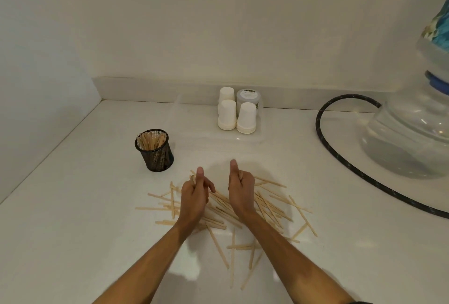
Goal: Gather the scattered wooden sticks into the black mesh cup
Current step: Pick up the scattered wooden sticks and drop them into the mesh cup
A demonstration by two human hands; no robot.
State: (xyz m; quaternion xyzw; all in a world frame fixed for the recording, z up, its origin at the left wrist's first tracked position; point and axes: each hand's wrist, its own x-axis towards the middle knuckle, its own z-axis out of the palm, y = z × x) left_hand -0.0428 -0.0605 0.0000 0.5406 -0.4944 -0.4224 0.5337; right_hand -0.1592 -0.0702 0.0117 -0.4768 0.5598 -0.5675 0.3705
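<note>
Head view: a white counter [97, 206] is seen from above, with both forearms reaching in from the bottom of the frame. The left hand [194, 197] is curled, thumb raised, and a few wooden sticks [272, 204] are pinched at its fingertips. The right hand [240, 192] is likewise curled with the thumb up, and stick ends are gripped beneath that thumb. Many more sticks are scattered around and under both hands at lower centre. The black mesh cup [155, 150], partly filled with sticks, stands upright at centre left, apart from the pile. White paper cups [237, 114] are stacked at upper centre, and a black hose [323, 138] curves at right toward a clear glass vessel [413, 133].
</note>
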